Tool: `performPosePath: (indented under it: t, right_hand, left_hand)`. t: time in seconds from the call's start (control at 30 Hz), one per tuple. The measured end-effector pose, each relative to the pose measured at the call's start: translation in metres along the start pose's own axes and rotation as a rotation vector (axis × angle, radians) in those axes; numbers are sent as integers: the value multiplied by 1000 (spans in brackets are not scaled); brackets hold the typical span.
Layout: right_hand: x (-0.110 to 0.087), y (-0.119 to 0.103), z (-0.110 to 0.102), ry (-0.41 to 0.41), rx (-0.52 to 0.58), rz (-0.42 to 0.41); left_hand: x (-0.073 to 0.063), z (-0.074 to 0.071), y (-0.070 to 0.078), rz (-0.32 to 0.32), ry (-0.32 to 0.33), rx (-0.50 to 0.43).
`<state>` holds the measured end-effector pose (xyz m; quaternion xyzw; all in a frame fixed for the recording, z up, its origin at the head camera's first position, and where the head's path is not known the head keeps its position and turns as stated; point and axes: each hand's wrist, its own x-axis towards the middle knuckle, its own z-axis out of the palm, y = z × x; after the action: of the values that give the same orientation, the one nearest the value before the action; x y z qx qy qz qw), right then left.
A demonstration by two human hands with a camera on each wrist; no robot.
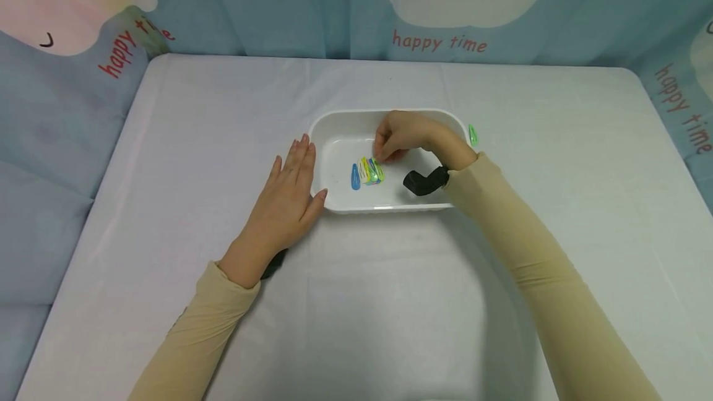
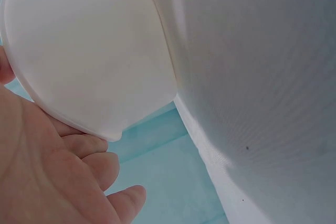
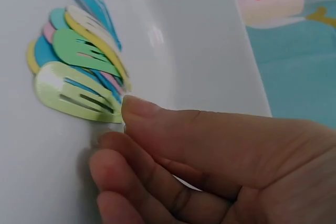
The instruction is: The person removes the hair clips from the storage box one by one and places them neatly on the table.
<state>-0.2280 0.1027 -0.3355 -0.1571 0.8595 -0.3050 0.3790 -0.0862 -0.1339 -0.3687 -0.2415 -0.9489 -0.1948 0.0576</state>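
Hands: the left hand (image 1: 284, 200) is laid with fingers straight and thumb spread against the tray's left end; by the right hand (image 1: 409, 132), thumb and fingertips drawn close, the narrow end of the pale green clip (image 3: 58, 88) appears to be pinched.
Pale green clip: seen on the tray floor, at the right edge of the pile of clips (image 3: 68, 45); judged very light, thin and springy, with a slick coated face that may slide under a fingertip; best taken by its edges or narrow tip, with little pressure.
Pile of clips: fanned and overlapped; slots may be snagged on one another, so a single clip is better lifted than dragged.
Blue clip (image 1: 355, 176): placed just left of the pile; easily picked up by its sides.
Tray (image 1: 384, 208): white, smooth, probably light plastic; best steadied at the rim.
Green clip (image 1: 473, 135): seen outside, on the worktop (image 1: 379, 289), just beside the tray's right end.
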Motion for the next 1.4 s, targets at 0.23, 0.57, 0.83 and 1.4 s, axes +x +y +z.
performPosePath:
  t: [0.23,0.57,0.83,1.4]
  right_hand:
    - [4,2,2,4,14,38]
    - [8,-1,8,40,-134,38]
    - [6,-3,9,36,-173,24]
    - [5,-3,8,42,-167,19]
  left_hand:
    - [0,-1,0,2,3,4]
    - [1,-1,0,-3,-8,1]
    - [1,0,1,-5,-10,-4]
    - [0,0,1,-5,3,-1]
